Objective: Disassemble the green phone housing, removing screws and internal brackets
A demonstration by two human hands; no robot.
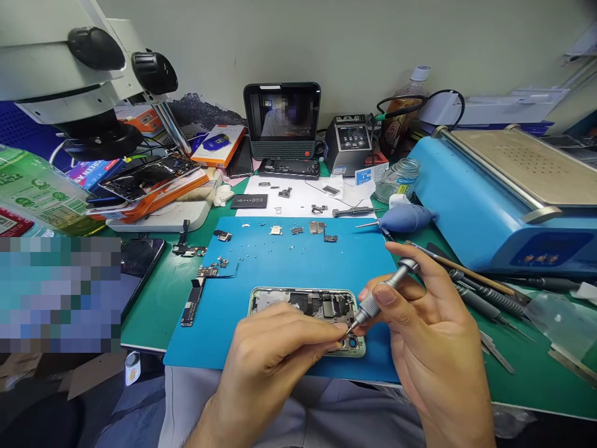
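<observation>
Opened phone [305, 306] on blue mat [280, 261] at desk's near edge, lower half hidden behind left hand [275, 361], its fingers pressed together on phone's corner, right hand [429, 330] pinching screwdriver [380, 295], tip hidden among fingertips, small parts [317, 228] too tiny to identify.

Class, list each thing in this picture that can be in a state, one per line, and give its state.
phone: back open, insides bare, flat on blue mat
screwdriver: held in right hand, tip down at the phone's corner
left hand: fingers pressed on the phone's near edge
small screen: lit
glass jar: upright
blue blower: lying on its side
</observation>
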